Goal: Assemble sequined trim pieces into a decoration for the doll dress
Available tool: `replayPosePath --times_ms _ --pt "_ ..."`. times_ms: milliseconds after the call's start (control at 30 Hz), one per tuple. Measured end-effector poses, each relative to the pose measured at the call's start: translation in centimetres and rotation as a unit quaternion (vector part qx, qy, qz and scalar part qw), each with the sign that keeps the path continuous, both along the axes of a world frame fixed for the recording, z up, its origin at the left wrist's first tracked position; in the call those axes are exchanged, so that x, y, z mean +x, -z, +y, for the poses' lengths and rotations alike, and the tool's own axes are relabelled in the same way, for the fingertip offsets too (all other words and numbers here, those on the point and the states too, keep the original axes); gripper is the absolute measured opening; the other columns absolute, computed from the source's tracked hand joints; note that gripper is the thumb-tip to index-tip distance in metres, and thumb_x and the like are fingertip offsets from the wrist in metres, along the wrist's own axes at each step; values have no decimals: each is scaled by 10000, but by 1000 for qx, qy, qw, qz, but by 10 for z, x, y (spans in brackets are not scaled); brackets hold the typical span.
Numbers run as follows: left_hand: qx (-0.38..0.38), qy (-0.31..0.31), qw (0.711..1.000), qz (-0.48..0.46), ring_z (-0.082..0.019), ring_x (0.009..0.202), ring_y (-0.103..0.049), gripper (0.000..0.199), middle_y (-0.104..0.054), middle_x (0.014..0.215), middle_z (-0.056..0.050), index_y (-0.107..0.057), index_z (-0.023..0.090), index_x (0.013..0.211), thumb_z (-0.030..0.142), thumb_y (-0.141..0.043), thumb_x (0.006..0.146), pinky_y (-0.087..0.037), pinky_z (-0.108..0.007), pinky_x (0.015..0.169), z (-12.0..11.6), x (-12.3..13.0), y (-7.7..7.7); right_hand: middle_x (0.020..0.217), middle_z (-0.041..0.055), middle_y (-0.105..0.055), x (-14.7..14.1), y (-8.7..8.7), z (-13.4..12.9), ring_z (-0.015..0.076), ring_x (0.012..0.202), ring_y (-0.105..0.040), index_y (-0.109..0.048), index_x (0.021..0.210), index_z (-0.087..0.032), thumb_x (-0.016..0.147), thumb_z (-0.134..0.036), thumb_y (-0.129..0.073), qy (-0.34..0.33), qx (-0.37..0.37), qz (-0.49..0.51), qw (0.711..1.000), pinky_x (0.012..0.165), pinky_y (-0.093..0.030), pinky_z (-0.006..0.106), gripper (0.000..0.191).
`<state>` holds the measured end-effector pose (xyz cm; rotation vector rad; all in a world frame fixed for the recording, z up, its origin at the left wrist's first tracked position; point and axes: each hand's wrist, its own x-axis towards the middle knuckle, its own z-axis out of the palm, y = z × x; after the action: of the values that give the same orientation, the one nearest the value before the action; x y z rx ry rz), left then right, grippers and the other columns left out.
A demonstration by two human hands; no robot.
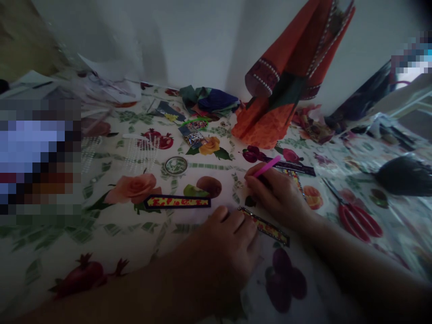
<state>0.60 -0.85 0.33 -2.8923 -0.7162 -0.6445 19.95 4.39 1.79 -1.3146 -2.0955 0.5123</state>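
Note:
My right hand [283,193] pinches a slim pink pen-like stick [267,166], its lower end hidden at the fingertips, close above the tablecloth. Curled palm-down, my left hand [232,243] has its fingers against a narrow yellow-and-red fabric strip [270,228] with a dark, beaded border; its fingertips are partly hidden. To the left lies a similar pointed strip [178,202] with a plain dark border. Beyond my right hand is a dark strip [297,167] edged with beads, with another patterned strip [293,177] partly under the hand.
Red-handled scissors [359,218] lie at the right. Sheets of pearl beads [141,150], a small round dish [176,166] and fabric scraps [216,100] sit farther back. An orange bead-trimmed garment [270,112] stands by the wall. A dark rounded object [405,175] is at far right.

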Motion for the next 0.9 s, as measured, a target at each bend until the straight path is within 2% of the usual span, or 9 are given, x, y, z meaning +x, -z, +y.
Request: replayPosePath --times_ms 167,300,400,567,900 --pt "0 0 1000 7 -243 811 -536 121 -644 948 -73 -626 151 942 243 -547 951 -372 -414 684 0 0 2 793 25 -625 3 1 -2 150 655 -586 -583 992 -200 1013 -330 -509 16 -55 28 998 550 -443 281 151" --pt "4 2 1000 1 -240 797 -530 115 -638 918 -65 -616 158 910 247 -553 949 -373 -415 686 1 1 3 769 26 -622 3 0 -3 158 654 -597 -585 985 -202 1008 -346 -518 25 -61 33 997 538 -449 280 161" --pt "4 -3 1000 -5 -243 802 -535 110 -642 931 -65 -623 152 940 242 -562 942 -371 -415 677 1 2 4 756 20 -625 2 -2 -2 160 662 -607 -590 985 -199 1003 -331 -522 29 -49 19 998 559 -460 285 150" --pt "5 -1 1000 -3 -246 815 -544 124 -656 957 -78 -637 137 978 234 -571 937 -367 -410 668 0 1 3 873 45 -663 1 -1 0 160 699 -617 -596 984 -200 998 -289 -517 27 -4 0 1000 580 -456 291 120" --pt "8 -1 1000 -4 -243 800 -536 146 -647 929 -69 -645 137 984 255 -567 947 -367 -414 674 0 1 3 812 17 -639 0 1 2 144 681 -581 -602 972 -189 993 -277 -539 1 22 -15 1000 621 -441 293 110"
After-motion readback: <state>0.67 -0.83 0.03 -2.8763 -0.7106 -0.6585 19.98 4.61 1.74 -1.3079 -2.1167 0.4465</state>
